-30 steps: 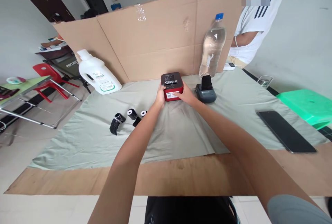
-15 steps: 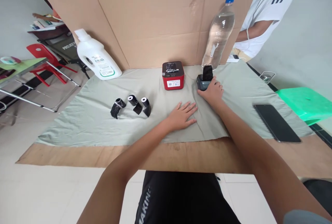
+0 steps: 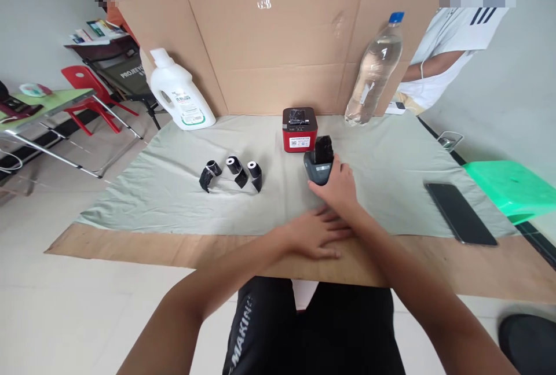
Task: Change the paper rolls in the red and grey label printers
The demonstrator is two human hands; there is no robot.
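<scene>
My right hand (image 3: 339,188) is wrapped round the right side of a small dark grey device (image 3: 319,175) with a glossy black piece standing up from its top. I cannot make out its exact kind. Just behind it sits a red box-shaped device (image 3: 299,142) with a dark top and a white label. My left hand (image 3: 319,233) lies flat with fingers spread near the table's front edge, its fingertips partly hidden by my right forearm. To the left stand three small black rolls, among them a middle roll (image 3: 234,165), with loose black strips hanging off.
A grey cloth (image 3: 152,190) covers the wooden table. A white jug (image 3: 182,97) and a clear water bottle (image 3: 374,71) lean against a cardboard screen (image 3: 278,45). A black phone (image 3: 460,213) lies right, near a green stool (image 3: 512,187). A person in white (image 3: 452,68) is behind the screen.
My right hand has brought the grey device from in front of the bottle left and toward me, near the red box. My left hand has slid back toward the table edge.
</scene>
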